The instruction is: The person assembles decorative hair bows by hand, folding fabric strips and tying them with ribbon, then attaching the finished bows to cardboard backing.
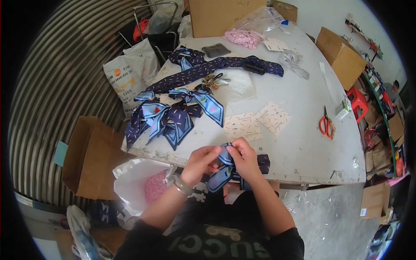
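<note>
At the front edge of the table, both my hands pinch a blue patterned fabric bow [220, 177] with dark striped borders. My left hand [200, 163] is closed on the bow's left side, and my right hand [245, 159] grips its top with thumb and fingers. The bow's loose ends hang below my fingers, and navy printed fabric [263, 164] shows beyond my right hand. Two cream printed cards [243, 126] lie just past my hands. To the left, a pile of navy and light-blue bows [173, 113] rests on the table.
Orange-handled scissors [326, 125] lie at the right of the white table [299, 160]. A long navy fabric strip [190, 73], small metal pieces [212, 82] and pink material [243, 38] lie farther back. A cardboard box [97, 158] and a white bag [143, 182] stand left.
</note>
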The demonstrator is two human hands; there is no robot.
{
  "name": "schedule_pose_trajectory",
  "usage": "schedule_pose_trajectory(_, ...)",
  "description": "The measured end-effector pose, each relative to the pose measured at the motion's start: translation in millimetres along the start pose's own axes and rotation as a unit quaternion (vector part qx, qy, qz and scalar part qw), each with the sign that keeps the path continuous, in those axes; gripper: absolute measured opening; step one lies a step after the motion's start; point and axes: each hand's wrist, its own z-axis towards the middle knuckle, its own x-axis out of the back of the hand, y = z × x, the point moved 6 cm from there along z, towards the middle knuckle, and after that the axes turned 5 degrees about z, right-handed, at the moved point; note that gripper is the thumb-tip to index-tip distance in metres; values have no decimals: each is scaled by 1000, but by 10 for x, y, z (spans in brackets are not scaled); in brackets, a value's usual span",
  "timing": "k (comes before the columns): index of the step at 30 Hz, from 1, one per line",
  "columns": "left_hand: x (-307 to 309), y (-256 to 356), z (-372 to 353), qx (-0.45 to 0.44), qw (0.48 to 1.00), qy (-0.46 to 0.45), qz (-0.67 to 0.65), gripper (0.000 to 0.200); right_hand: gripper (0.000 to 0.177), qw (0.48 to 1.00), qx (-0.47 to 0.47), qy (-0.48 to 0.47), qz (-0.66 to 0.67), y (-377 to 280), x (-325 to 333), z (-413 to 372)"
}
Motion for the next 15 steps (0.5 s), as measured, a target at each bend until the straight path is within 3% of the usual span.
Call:
schedule_pose_trajectory(4,-11,-31,163,-76,991,2,111,32,15,1000,12,5,15,101,31,37)
schedule_pose_trajectory(7,67,90,244,-276,922,146,227,25,16,999,-2,51,-18,103,138,41)
schedule_pose_trajectory(10,-29,12,238,-218,968,120,25,20,19,999,-10,-22,-38,39,131,36)
schedule_pose_trajectory(11,-18,21,219,-223,966,124,49,20,20,992,-63,-77,-83,58,119,21)
schedule_pose_trajectory(13,12,46,197,-234,959,132,95,20,19,992,20,-67,-107,93,89,11)
schedule_pose_trajectory(15,16,13,267,-270,955,121,33,21,16,988,57,-59,-131,137,72,4)
